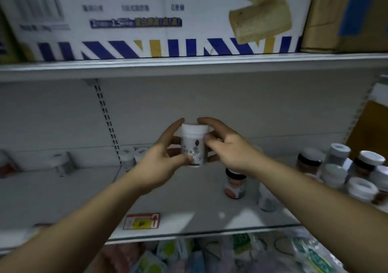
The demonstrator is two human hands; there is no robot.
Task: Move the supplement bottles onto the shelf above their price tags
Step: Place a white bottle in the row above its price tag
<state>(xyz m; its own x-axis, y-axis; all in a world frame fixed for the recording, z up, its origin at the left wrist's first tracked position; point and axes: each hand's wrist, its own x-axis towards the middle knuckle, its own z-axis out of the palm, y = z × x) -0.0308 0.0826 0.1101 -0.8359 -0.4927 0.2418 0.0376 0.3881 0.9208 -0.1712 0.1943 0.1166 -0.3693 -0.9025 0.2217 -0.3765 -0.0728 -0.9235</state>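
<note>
- At the far left of the white metal shelf (178,199) stands a blurry grey-white bottle (63,163). Its label is too smeared to read.
- Two small white-capped bottles (131,157) stand at the back of the shelf, partly hidden by the left arm.
- A red and yellow price tag (141,221) lies at the front edge of the shelf. Its numbers are too blurry to read.
- The left hand (159,161) holds the small white plastic bottle with a white cap (194,144). Its fingers (175,129) curl round the bottle's left side.
- The white bottle is up in the air over the middle of the shelf, not touching it. It is above the price tag and a bit to the right.
- The right hand (228,148) grips the same bottle from the right, with one finger on the cap.
- A white-capped bottle with a dark band (235,184) stands on the shelf under the right wrist.
- Another white bottle (266,201) is half hidden behind the right arm.
- A bunch of white-capped bottles (346,174) sits at the far right. Some are cut off by the edge.
</note>
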